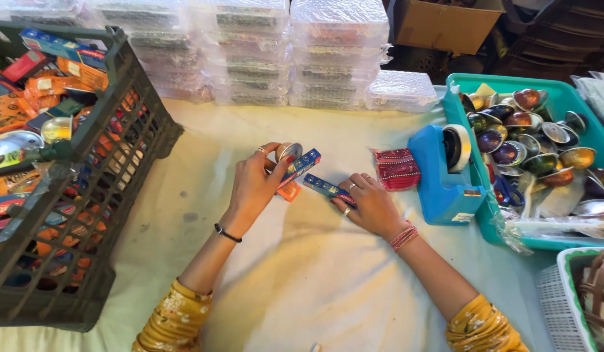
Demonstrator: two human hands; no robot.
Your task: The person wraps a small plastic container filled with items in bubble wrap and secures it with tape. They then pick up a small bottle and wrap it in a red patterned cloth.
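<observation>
Head view: left hand (253, 186) has its grip closed on a small round tin (289, 151) and a blue box (301, 167), raised over mid-surface. Right hand (370, 205) pins a second blue box (327, 188) flat against the cloth-covered surface (302, 280), just beside. Blue tape dispenser (445, 173) stands toward the right edge.

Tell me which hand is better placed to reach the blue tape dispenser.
Probably the right hand: it rests on a blue box close to the tape dispenser, while the left hand holds items farther away.
</observation>
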